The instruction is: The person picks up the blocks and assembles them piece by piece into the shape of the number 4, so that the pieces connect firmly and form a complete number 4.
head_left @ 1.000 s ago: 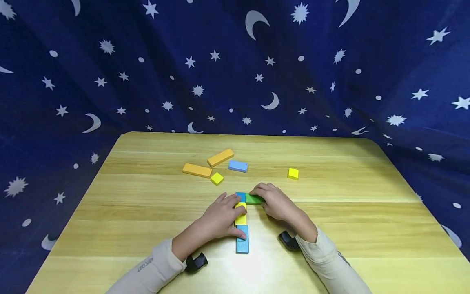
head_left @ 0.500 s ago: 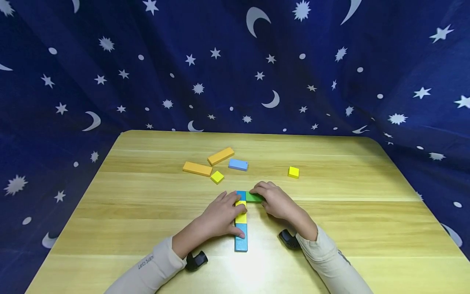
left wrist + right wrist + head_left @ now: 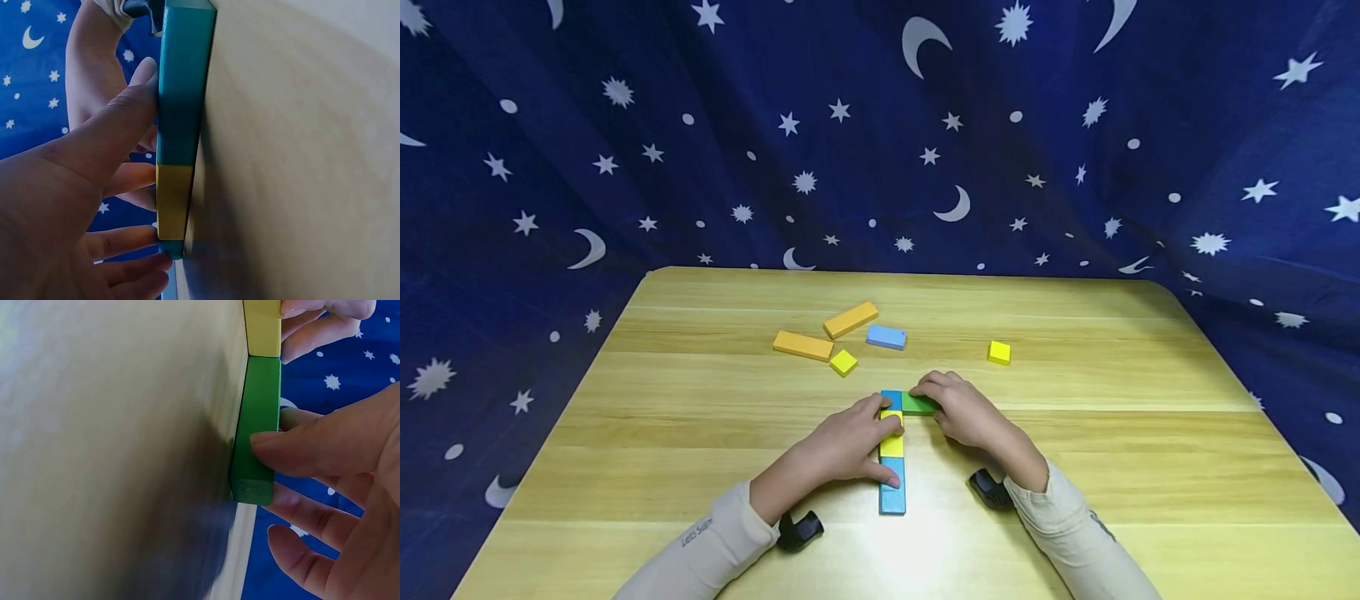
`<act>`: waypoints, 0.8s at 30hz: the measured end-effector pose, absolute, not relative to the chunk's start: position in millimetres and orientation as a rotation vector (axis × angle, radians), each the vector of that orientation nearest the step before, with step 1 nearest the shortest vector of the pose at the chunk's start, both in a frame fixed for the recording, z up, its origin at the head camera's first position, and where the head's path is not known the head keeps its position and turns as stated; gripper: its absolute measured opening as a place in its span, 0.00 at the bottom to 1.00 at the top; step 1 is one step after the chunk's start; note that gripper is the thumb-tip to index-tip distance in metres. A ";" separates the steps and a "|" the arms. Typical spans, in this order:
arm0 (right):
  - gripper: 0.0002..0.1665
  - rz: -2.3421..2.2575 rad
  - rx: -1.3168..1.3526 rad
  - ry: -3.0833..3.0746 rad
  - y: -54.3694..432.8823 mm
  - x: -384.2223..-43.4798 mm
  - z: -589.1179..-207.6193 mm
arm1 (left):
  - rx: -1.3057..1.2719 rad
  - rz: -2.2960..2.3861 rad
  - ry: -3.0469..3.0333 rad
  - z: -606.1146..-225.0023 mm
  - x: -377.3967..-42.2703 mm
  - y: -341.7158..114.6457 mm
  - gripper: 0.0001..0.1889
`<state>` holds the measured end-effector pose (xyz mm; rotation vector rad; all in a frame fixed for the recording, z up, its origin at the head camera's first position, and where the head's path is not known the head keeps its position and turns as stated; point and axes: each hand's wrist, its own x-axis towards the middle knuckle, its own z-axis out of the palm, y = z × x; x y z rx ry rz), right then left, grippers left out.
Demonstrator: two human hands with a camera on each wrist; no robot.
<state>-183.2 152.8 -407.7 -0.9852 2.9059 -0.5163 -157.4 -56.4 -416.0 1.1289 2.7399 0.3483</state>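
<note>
A flat row of blocks runs toward me: a far blue block (image 3: 892, 400), a yellow block (image 3: 892, 447) and a near blue block (image 3: 892, 500). At the far end, a green block (image 3: 917, 405) extends to the right, touching the far blue one. My left hand (image 3: 838, 446) rests over the row, thumb on the near blue block, fingertips on the yellow and far blue blocks. My right hand (image 3: 966, 412) pinches the green block; in the right wrist view the thumb lies on its side (image 3: 259, 412) and fingers reach behind. The left palm's underside is hidden in the head view.
Beyond the row lie two orange blocks (image 3: 802, 345), a periwinkle block (image 3: 886, 337) and a yellow square block (image 3: 843, 363). Another yellow square block (image 3: 998, 352) lies farther right. A dark blue star-and-moon curtain (image 3: 880, 167) hangs behind the wooden table (image 3: 662, 400).
The near blue block has shifted slightly left, into line with the yellow one. One left finger that stuck out has drawn in toward the row. The right hand keeps its place.
</note>
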 end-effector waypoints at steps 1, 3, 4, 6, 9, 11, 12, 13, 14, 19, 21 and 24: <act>0.23 -0.514 -0.986 2.906 152.9 -183.1 -407.8 | 1.123 0.355 2.734 -415.9 -157.3 -56.5 0.32; 0.23 -0.514 -0.985 2.904 152.8 -183.1 -407.9 | 1.123 0.361 2.730 -416.3 -157.4 -56.6 0.32; 0.23 -0.512 -0.985 2.904 152.7 -183.2 -408.1 | 1.126 0.363 2.731 -416.4 -157.5 -56.7 0.32; 0.23 -0.511 -0.985 2.904 152.6 -183.3 -408.5 | 1.134 0.364 2.732 -416.7 -157.6 -56.9 0.32; 0.23 -0.514 -0.986 2.906 152.7 -183.4 -408.9 | 1.138 0.375 2.727 -417.6 -157.9 -57.1 0.31; 0.23 -0.519 -0.985 2.907 152.7 -183.5 -409.2 | 1.140 0.381 2.723 -418.1 -158.1 -57.3 0.31; 0.23 -0.519 -0.986 2.907 152.8 -183.4 -409.3 | 1.144 0.381 2.721 -418.3 -158.2 -57.5 0.31; 0.23 -0.519 -0.986 2.907 152.8 -183.4 -409.4 | 1.148 0.378 2.721 -418.6 -158.3 -57.7 0.31; 0.23 -0.518 -0.986 2.907 152.8 -183.4 -409.4 | 1.156 0.372 2.722 -418.5 -158.3 -57.9 0.31; 0.22 -0.513 -0.985 2.904 152.6 -183.5 -409.2 | 1.183 0.328 2.721 -418.3 -158.2 -58.4 0.33; 0.23 -0.511 -0.985 2.905 152.7 -183.7 -409.4 | 1.182 0.316 2.722 -418.4 -158.1 -58.3 0.33; 0.23 -0.510 -0.987 2.905 152.7 -184.3 -409.6 | 1.173 0.306 2.722 -418.8 -158.3 -58.1 0.33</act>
